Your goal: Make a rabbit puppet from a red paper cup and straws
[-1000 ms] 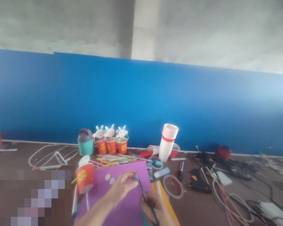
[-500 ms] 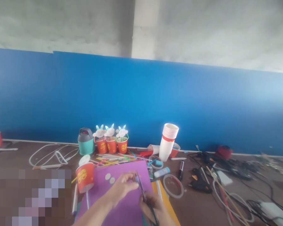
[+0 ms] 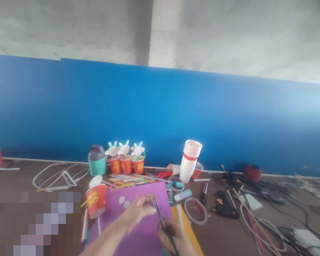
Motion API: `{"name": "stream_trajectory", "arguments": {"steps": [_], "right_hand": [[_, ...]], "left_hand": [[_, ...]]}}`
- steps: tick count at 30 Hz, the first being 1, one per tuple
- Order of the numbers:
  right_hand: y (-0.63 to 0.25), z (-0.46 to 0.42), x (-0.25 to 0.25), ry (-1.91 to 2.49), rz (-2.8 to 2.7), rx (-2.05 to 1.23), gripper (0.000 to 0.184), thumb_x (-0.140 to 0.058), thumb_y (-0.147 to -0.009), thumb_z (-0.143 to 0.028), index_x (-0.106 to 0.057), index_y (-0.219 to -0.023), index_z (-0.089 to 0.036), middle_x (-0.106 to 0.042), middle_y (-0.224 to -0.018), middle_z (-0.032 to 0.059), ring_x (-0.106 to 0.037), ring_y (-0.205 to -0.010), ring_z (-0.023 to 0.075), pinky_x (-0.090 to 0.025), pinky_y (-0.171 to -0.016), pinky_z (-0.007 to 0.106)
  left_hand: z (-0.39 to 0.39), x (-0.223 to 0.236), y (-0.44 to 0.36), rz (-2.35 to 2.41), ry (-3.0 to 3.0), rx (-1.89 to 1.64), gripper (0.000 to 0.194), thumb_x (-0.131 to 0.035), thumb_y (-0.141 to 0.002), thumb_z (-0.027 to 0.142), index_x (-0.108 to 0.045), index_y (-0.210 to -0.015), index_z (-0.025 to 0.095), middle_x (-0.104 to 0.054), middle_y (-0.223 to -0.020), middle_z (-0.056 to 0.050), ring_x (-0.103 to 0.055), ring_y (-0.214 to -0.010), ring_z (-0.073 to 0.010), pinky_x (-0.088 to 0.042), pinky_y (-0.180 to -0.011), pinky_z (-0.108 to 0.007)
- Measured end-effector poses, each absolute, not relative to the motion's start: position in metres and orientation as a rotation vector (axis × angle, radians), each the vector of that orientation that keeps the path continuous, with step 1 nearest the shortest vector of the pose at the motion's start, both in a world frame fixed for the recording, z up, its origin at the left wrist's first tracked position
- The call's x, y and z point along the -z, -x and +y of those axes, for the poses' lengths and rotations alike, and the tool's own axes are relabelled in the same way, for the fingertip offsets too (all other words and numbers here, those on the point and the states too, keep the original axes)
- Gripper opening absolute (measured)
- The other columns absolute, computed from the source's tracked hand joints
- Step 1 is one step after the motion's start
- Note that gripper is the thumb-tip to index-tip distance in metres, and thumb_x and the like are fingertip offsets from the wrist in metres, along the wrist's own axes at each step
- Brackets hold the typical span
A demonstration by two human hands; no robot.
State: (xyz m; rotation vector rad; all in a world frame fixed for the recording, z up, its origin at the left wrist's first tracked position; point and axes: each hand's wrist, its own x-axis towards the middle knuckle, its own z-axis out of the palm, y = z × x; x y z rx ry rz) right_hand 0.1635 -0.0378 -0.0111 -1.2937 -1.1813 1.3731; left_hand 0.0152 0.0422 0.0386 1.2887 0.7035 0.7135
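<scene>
Over the right part of the purple sheet (image 3: 141, 238), my right hand (image 3: 174, 231) has its fingers wrapped round the handles of the scissors (image 3: 161, 217), blades pointing away from me. My left hand (image 3: 136, 211) has its fingers pinched narrow on what looks like a small bluish piece (image 3: 154, 204), too blurred to make out, right by the blades. I'd judge that small snips suit it best, turning the piece rather than the scissors, fingertips clear of the edges.
</scene>
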Motion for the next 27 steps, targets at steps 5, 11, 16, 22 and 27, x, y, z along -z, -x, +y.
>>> {"name": "stream_trajectory", "arguments": {"steps": [5, 11, 16, 22, 27], "right_hand": [[-0.161, -0.043, 0.004, 1.298, -1.149, -1.352, 0.054, -0.068, -0.059, -0.068, -0.051, -0.074, -0.019, -0.035, -0.042, -0.0118, -0.027, -0.033, 0.0018, -0.018, -0.034, 0.018], [-0.162, -0.040, 0.011, 1.222, -1.148, -1.406, 0.055, -0.068, -0.057, -0.069, -0.048, -0.070, -0.020, -0.031, -0.039, -0.0131, -0.023, -0.030, 0.0013, -0.015, -0.033, 0.018], [-0.162, -0.039, 0.011, 1.220, -1.181, -1.410, 0.051, -0.069, -0.061, -0.065, -0.047, -0.069, -0.020, -0.032, -0.038, -0.0128, -0.025, -0.029, 0.0014, -0.016, -0.031, 0.017], [-0.160, -0.040, 0.017, 1.191, -1.159, -1.392, 0.051, -0.068, -0.061, -0.066, -0.049, -0.071, -0.020, -0.032, -0.041, -0.0118, -0.027, -0.032, 0.0028, -0.019, -0.033, 0.017], [-0.165, -0.038, 0.028, 1.211, -1.219, -1.377, 0.047, -0.070, -0.061, -0.063, -0.050, -0.069, -0.021, -0.034, -0.043, -0.0099, -0.027, -0.035, 0.0041, -0.021, -0.036, 0.019]], "left_hand": [[0.043, -0.039, -0.015, 0.654, -1.332, -0.677, 0.010, -0.067, -0.055, 0.023, -0.061, -0.061, 0.017, -0.065, -0.098, -0.005, -0.051, -0.103, -0.0265, -0.036, -0.086, -0.033], [0.044, -0.040, -0.013, 0.664, -1.313, -0.649, 0.011, -0.066, -0.056, 0.023, -0.063, -0.064, 0.017, -0.063, -0.098, -0.003, -0.051, -0.099, -0.0238, -0.036, -0.084, -0.030], [0.044, -0.040, -0.011, 0.665, -1.323, -0.604, 0.020, -0.065, -0.057, 0.023, -0.068, -0.077, 0.019, -0.060, -0.081, 0.001, -0.050, -0.080, -0.0177, -0.037, -0.076, -0.029], [0.045, -0.039, -0.010, 0.660, -1.297, -0.562, 0.028, -0.066, -0.055, 0.023, -0.070, -0.082, 0.017, -0.057, -0.071, 0.002, -0.048, -0.072, -0.0157, -0.037, -0.075, -0.028], [0.047, -0.038, -0.009, 0.668, -1.312, -0.527, 0.027, -0.065, -0.053, 0.025, -0.071, -0.078, 0.018, -0.056, -0.069, 0.002, -0.046, -0.071, -0.0154, -0.034, -0.073, -0.027]]}}
